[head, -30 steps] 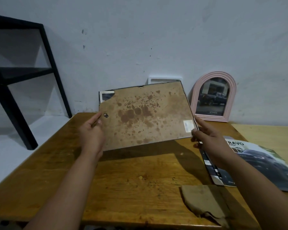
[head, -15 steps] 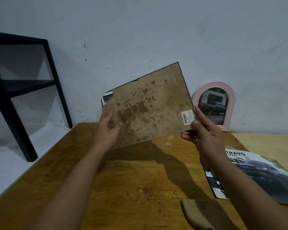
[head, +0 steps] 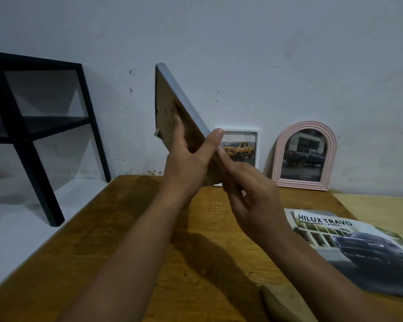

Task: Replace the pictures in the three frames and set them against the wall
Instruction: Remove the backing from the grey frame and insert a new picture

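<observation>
I have the third frame (head: 172,101) up in the air over the table (head: 102,240), turned nearly edge-on to me, its stained backing facing left and its top corner pointing to about 11 o'clock. My left hand (head: 186,163) grips it near the lower end, thumb over the front edge and fingers flat on the backing. My right hand (head: 249,191) pinches the bottom corner just below that.

Two frames already lean on the wall (head: 242,54): the white frame (head: 240,145) at 12 o'clock behind my hands, and the pink frame (head: 304,156) at 1 o'clock. The brochure (head: 358,247) lies at 4 o'clock.

I judge this to be the last step, swinging the frame round to face me. Next it needs its lower edge set on the table at about 11 o'clock, left of the white frame, then tipped back gently until the top touches the wall.
</observation>
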